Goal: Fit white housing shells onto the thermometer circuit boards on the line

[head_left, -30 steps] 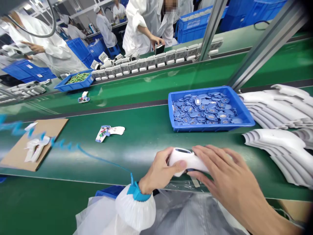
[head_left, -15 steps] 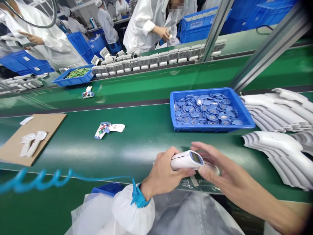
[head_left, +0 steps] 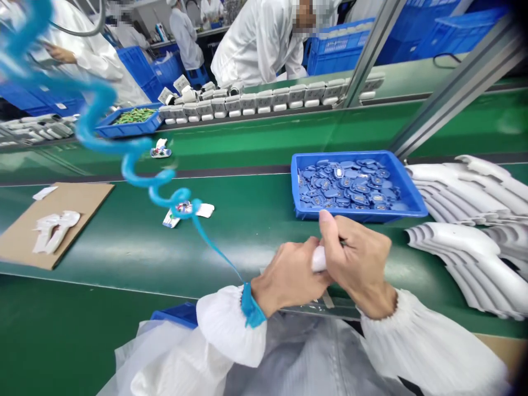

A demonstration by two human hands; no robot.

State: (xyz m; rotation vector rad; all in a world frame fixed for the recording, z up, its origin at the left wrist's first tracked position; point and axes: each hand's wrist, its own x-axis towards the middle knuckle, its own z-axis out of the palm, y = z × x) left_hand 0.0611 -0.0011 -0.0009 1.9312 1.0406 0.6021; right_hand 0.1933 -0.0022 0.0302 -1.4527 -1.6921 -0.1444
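- Over the near edge of the green counter [head_left: 124, 247], the person's left hand [head_left: 289, 278] and right hand [head_left: 357, 264] are pressing close together around a white plastic housing [head_left: 318, 258], and most of it is hidden between them.
- The left hand's grip is closed, its fingers wrapping the housing from below, while the right hand's grip is also closed on it, with the thumb [head_left: 325, 217] lifting clear.
- A blue coiled cord [head_left: 132, 165] is rising from a blue wrist strap [head_left: 249, 305] on the left wrist and looping across the view.
- Just ahead of the hands, a blue tray [head_left: 412, 203] is holding a heap of small blue parts [head_left: 342, 187].
- To the right, stacked white shells [head_left: 457, 192] are lying on the counter.
- To the left, a cardboard sheet [head_left: 91, 203] is carrying white pieces [head_left: 55, 231], and a loose white part [head_left: 205, 209] is lying near it.
- Beyond a metal rail [head_left: 373, 55], a row of white units [head_left: 268, 102] is lining the far belt.
- Farther back, a co-worker in a white coat [head_left: 259, 49] is leaning near blue crates [head_left: 338, 55], and other white-clad people are working down the room.
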